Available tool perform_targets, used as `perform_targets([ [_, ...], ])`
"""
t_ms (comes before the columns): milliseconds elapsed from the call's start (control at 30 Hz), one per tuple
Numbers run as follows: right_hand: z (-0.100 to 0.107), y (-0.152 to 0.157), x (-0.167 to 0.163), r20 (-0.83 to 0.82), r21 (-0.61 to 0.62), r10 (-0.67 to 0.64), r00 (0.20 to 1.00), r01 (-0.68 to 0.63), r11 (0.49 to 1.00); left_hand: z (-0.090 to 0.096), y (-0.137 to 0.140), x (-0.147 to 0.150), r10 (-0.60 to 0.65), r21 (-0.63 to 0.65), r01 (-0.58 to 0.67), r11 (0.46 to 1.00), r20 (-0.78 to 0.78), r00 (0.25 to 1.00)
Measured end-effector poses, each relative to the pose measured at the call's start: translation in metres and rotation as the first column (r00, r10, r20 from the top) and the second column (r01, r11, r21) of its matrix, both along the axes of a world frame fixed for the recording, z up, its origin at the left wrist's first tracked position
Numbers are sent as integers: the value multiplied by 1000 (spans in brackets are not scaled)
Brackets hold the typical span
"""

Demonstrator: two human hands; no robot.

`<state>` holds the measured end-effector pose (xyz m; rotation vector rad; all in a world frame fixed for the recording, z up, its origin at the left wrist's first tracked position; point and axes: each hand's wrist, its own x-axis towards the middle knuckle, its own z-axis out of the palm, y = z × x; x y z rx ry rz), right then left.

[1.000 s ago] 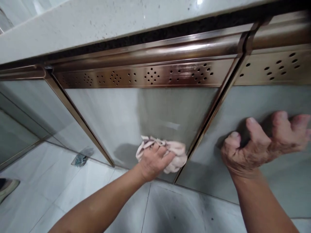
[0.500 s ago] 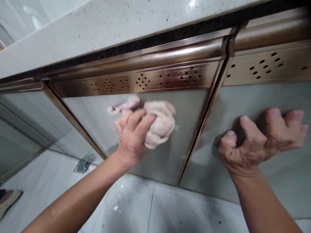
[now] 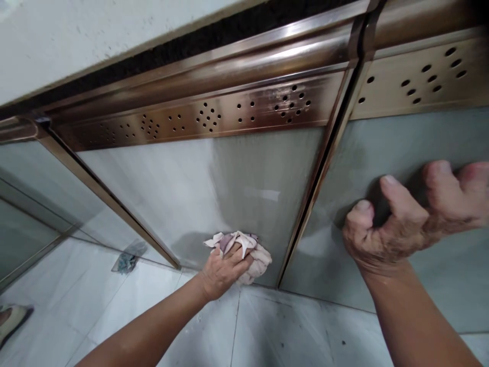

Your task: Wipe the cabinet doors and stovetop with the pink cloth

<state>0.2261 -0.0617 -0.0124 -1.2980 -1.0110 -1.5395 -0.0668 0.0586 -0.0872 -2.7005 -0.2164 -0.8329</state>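
Note:
My left hand is closed on a crumpled pale pink cloth, pressed low against the grey-white cabinet door close to the floor. Some of the fingers are covered by folds of the cloth. Off to the right, my right hand has its fingers spread and bent, with the fingertips at the neighbouring cabinet door. Nothing shows in that hand. A copper-coloured perforated strip runs along the top of the middle door.
Above the doors juts a speckled white countertop. Pale tiles with small dark specks make up the floor. A small clear bag with something bluish lies by the cabinet base at left. A shoe shows at the left edge.
My left hand has moved the cloth down the door from near the perforated strip to the bottom. My right hand stays at the right door. The view has come slightly closer to the cabinet.

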Motion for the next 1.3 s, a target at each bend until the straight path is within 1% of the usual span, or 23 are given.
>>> perform_targets([
  [67,-2,0,-1,-37,-21,-9,999,9,1000,15,3,-3,6,4,-7,1000,34,999],
  [200,-4,0,-3,-98,-42,-47,994,43,998,59,7,9,-26,33,19,999,217,976],
  [267,-4,0,-3,-91,-34,-42,995,39,999,72,4,18,-77,58,64,996,272,959],
  [300,-4,0,-2,-83,-28,-32,996,30,999,73,1,22,-101,73,85,994,259,961],
  [367,-3,0,-2,-68,-17,-14,998,13,1000,64,-5,27,-134,121,117,986,140,981],
  [433,-3,0,-2,-73,-24,-14,997,12,1000,44,-9,25,-128,160,137,978,-62,990],
  [500,-3,-1,-3,-87,-29,-30,996,27,999,24,-11,19,-95,150,129,980,-217,972],
  [533,-3,-1,-3,-93,-32,-40,995,37,999,16,-10,15,-90,119,121,985,-240,967],
  [567,-3,-1,-3,-98,-32,-48,994,45,998,11,-8,12,-89,83,109,991,-218,972],
  [633,-3,-1,-3,-100,-35,-54,993,51,998,8,-4,6,-98,37,101,994,-77,992],
  [700,-3,0,-3,-97,-31,-42,994,39,999,14,0,3,-115,44,113,993,60,992],
  [733,-3,0,-3,-90,-25,-35,995,32,999,18,2,3,-122,56,118,991,93,988],
  [867,-3,1,-3,-70,-25,-48,996,47,999,30,-1,6,-111,39,107,993,87,990],
  [933,-3,0,-3,-76,-31,-52,996,49,998,33,-5,8,-82,19,81,997,88,993],
  [1033,-3,0,-3,-72,-24,-13,997,12,1000,35,-12,11,-45,10,45,999,75,996],
  [1133,-4,0,-2,-57,-29,24,998,-26,999,32,-17,11,-22,-9,22,1000,38,999],
  [1300,-2,-1,-3,-45,-26,30,999,-31,999,19,-21,8,27,-44,-28,999,-27,999],
])
